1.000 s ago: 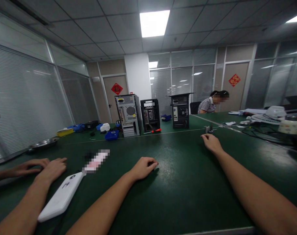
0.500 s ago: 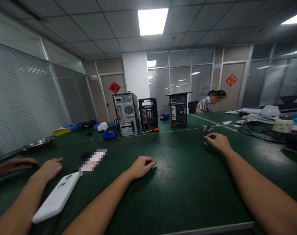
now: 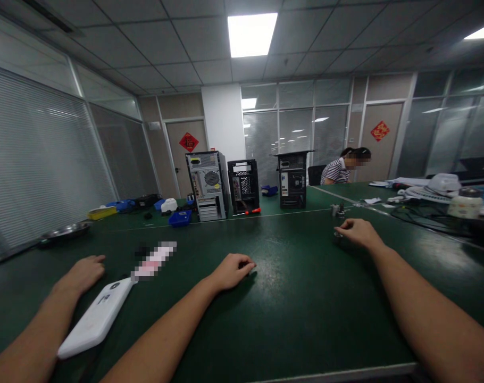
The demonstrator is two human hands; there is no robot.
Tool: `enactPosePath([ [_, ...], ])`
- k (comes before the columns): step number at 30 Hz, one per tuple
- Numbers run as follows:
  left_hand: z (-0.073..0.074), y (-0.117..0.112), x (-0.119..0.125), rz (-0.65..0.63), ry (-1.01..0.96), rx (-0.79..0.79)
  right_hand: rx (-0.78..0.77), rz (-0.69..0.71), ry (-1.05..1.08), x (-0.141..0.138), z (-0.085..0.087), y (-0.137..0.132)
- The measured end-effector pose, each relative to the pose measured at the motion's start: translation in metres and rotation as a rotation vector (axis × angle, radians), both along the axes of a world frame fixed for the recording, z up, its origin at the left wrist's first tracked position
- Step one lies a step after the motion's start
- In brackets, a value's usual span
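My left hand (image 3: 234, 271) rests on the green tabletop (image 3: 298, 298) near the middle, fingers curled and thumb against forefinger. A tiny pale bit shows at the fingertips, too small to name. To the right, my right hand (image 3: 359, 234) is closed in a pinch on a small shiny metal part (image 3: 338, 234) low over the table. Just beyond it stand several small metal pieces (image 3: 336, 210), like little weights or cylinders. Much of what each hand holds is covered by fingers.
Another person's hand (image 3: 84, 272) lies at left beside a white handheld device (image 3: 100, 316). Computer cases (image 3: 210, 186) stand at the back, with a red-handled screwdriver (image 3: 252, 211), a blue bin (image 3: 180, 218) and a metal bowl (image 3: 68, 232). Cables (image 3: 417, 217) lie right. A person (image 3: 338, 169) sits beyond.
The fingers of my right hand have lowered onto the small metal part. Another person's hand at the far left has gone out of view. My left hand stays put.
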State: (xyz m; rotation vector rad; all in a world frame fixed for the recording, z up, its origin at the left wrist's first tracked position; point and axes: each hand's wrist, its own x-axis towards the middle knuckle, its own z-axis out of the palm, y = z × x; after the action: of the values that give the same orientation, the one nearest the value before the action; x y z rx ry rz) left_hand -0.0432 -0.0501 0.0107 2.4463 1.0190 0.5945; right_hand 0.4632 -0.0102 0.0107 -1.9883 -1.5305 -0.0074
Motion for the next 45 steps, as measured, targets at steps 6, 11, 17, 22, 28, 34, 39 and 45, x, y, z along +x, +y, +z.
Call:
enactPosePath([
  [6, -0.002, 0.001, -0.001, -0.003, -0.003, -0.004, 0.047, 0.016, -0.012, 0.001, -0.002, 0.000],
  [11, 0.000, 0.000, 0.000, -0.002, -0.006, -0.003, 0.052, 0.032, -0.024, -0.002, -0.003, -0.002],
  [17, 0.001, 0.000, 0.000, -0.012, 0.004, 0.003, 0.039, 0.037, -0.007, 0.001, -0.005, 0.000],
  [22, -0.001, 0.002, -0.001, -0.016, 0.001, 0.002, 0.046, 0.054, 0.128, 0.005, -0.013, 0.004],
  [28, -0.001, 0.001, 0.000, -0.021, 0.005, 0.006, 0.017, 0.147, 0.355, 0.007, -0.024, 0.010],
  [34, 0.000, 0.001, 0.000, -0.010, 0.009, 0.000, 0.023, 0.150, 0.367, 0.003, -0.026, 0.010],
  [39, 0.001, 0.000, 0.000, -0.008, -0.003, -0.003, 0.010, 0.255, 0.386, -0.002, -0.029, 0.008],
  [45, 0.000, 0.001, 0.000, -0.028, -0.018, -0.005, 0.000, 0.293, 0.225, -0.021, -0.029, 0.012],
])
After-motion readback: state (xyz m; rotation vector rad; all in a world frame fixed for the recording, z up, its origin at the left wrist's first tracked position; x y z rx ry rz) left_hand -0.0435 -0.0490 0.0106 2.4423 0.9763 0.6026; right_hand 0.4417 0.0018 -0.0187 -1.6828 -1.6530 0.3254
